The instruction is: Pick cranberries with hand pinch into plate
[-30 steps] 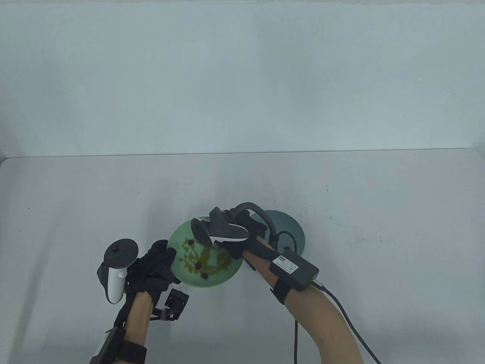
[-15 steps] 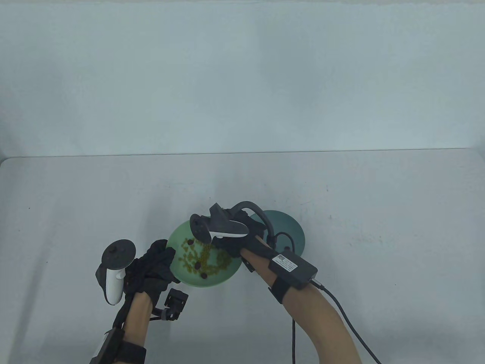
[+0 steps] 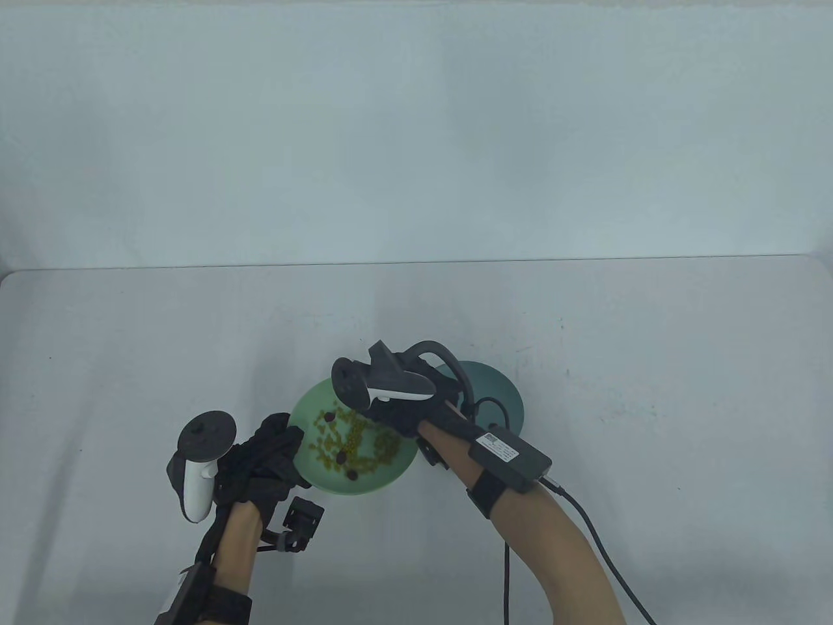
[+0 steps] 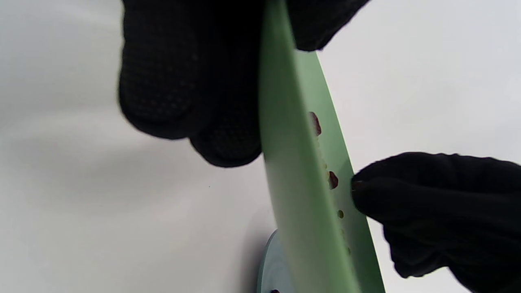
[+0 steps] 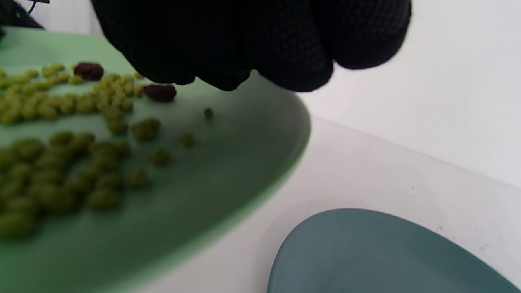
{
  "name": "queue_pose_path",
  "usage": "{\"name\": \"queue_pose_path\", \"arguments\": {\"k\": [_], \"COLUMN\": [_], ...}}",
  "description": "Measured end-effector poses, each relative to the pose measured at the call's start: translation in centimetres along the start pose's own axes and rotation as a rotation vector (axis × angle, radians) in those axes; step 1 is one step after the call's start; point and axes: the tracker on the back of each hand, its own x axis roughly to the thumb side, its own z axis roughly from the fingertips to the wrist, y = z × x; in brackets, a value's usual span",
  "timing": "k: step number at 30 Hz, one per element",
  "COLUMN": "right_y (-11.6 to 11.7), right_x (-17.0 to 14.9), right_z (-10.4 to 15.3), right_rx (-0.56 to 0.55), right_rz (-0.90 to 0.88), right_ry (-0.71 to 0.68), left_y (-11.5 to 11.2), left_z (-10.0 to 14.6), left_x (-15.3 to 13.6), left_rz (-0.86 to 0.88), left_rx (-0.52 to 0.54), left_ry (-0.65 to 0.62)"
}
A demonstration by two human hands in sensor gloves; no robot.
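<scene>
The left hand (image 3: 260,456), nearest the onlooker, gripped the near-left rim of the green plate (image 3: 384,472); in the left wrist view its fingers (image 4: 179,89) lay under the rim and another finger on top, so the plate was clamped edge-on and appeared tilted off the table (image 3: 651,390). On that plate lay a scatter of small yellow-green peas (image 3: 355,439) with a few dark red cranberries (image 3: 351,474) among them, one just beside the right fingertips in the right wrist view (image 5: 160,92).

The right hand (image 3: 416,416) hovered over the far side of the green plate, its fingers (image 5: 260,44) bunched close together and pointing down. Whether a cranberry was pinched between them could not be told; the tips hid the gap.

Beyond and to the right, partly hidden by the right hand, stood the teal plate (image 3: 501,390), presumably the target; the left wrist view showed a dark speck on its edge, perhaps a berry.

Judged from their look, the cranberries were light, soft and wrinkled, unlikely to break but easy to squash or to lose among the rolling peas. A berry would best be taken across its short sides with thumb and forefinger tips, from above, clear of neighbouring peas.
</scene>
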Motion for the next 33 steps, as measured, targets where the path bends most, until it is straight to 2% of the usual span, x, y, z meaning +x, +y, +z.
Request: {"name": "queue_pose_path", "arguments": {"k": [7,13,23,33], "right_y": [-2.0,-1.3,4.6,9.8], "right_x": [-2.7,-5.5,-9.9,-11.6], "right_z": [1.1,1.7,2.0,1.1], "right_rx": [-0.067,-0.067,0.026,0.144], "right_rz": [-0.021,-0.049,-0.081,-0.107], "right_ry": [0.051,0.117,0.245,0.327], "left_y": [0.1,0.1,0.4,0.5], "left_z": [0.0,0.0,0.0,0.0], "left_x": [0.0,-0.1,-0.1,-0.1], "left_rz": [-0.003,-0.012,-0.015,-0.018], "left_rx": [0.007,0.010,0.019,0.021], "left_ry": [0.004,0.007,0.006,0.004]}}
